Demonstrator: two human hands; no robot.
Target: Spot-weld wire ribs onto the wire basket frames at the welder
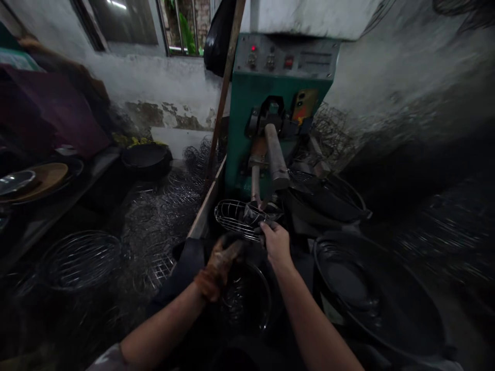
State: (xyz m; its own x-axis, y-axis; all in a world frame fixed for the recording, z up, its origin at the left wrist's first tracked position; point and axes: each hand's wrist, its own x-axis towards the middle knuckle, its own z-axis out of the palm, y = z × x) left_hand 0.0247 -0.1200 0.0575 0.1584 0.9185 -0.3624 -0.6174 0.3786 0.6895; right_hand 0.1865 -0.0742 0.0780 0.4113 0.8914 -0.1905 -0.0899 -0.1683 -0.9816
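Left hand (224,256): worn glove, rumpled orange-brown cuff (211,282), darker toward fingers, blurred. Pale grey sleeve (109,358) pushed up near left elbow. Right forearm (309,317) bare. Dark cloth (181,274) over legs, details lost in shadow.

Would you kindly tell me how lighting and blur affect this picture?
Head view: dim overall, brightest around the window, with a white streak of glare on the glass at its left; head view: the left hand is smeared, while the right hand and wire basket look clearer; head view: the wire heap at far right is streaked and sunk in darkness.
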